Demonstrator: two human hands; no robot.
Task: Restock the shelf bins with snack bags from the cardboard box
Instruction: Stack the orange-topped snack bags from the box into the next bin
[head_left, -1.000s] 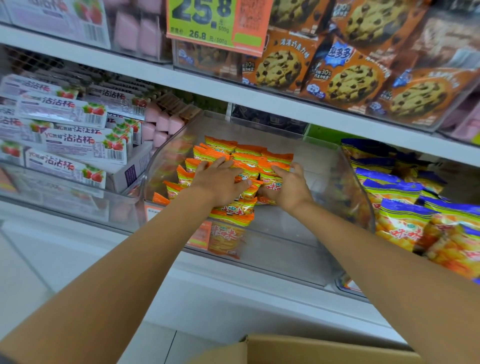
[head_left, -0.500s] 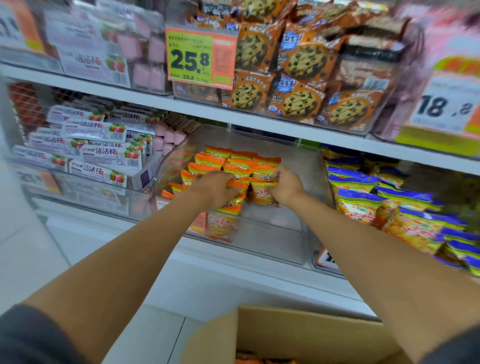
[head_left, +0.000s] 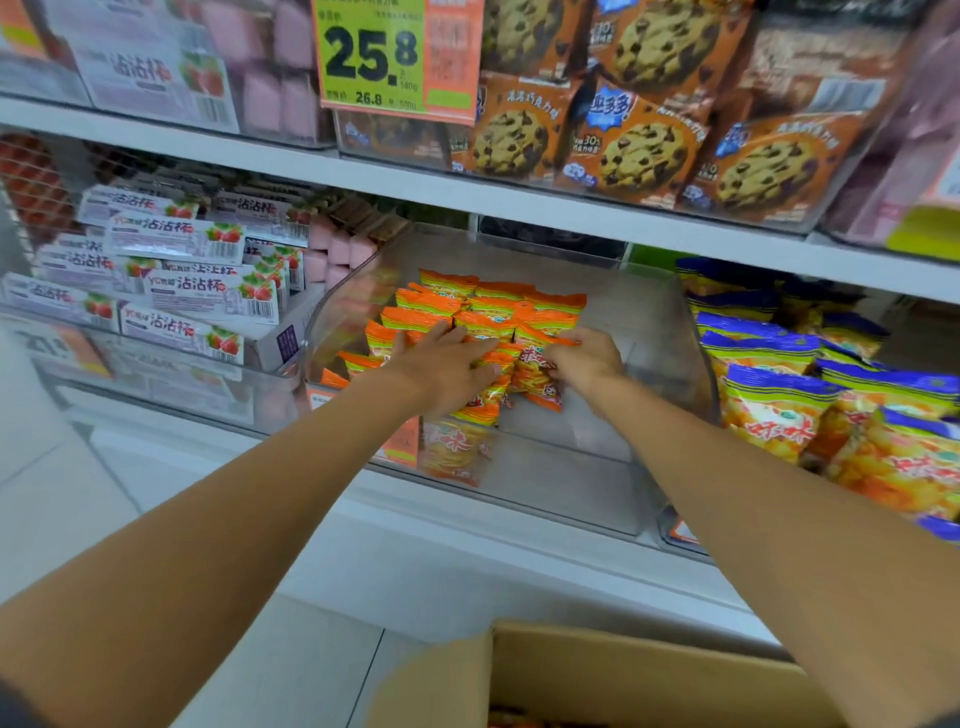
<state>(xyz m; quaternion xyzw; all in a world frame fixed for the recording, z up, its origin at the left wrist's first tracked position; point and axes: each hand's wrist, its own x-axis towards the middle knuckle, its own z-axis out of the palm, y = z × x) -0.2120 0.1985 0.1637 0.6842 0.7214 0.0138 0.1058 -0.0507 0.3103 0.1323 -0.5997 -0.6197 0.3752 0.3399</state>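
Observation:
Several orange snack bags (head_left: 488, 306) lie stacked in the left half of a clear plastic shelf bin (head_left: 691, 358) on the middle shelf. My left hand (head_left: 441, 371) lies flat on the pile with its fingers spread over the bags. My right hand (head_left: 587, 361) is at the pile's right side, fingers curled round one orange bag. The cardboard box (head_left: 623, 670) stands open at the bottom edge, below my arms, with a little orange packaging showing inside.
Blue and yellow snack bags (head_left: 810, 384) fill the bin to the right. White strawberry snack boxes (head_left: 202, 291) fill the bin to the left. Cookie bags (head_left: 639, 150) and a 25.8 price tag (head_left: 379, 57) hang on the upper shelf. White floor tiles lie below left.
The camera has moved nearer to the bin. My left hand has spread flatter on the pile. My right hand stays on a bag at the pile's right side.

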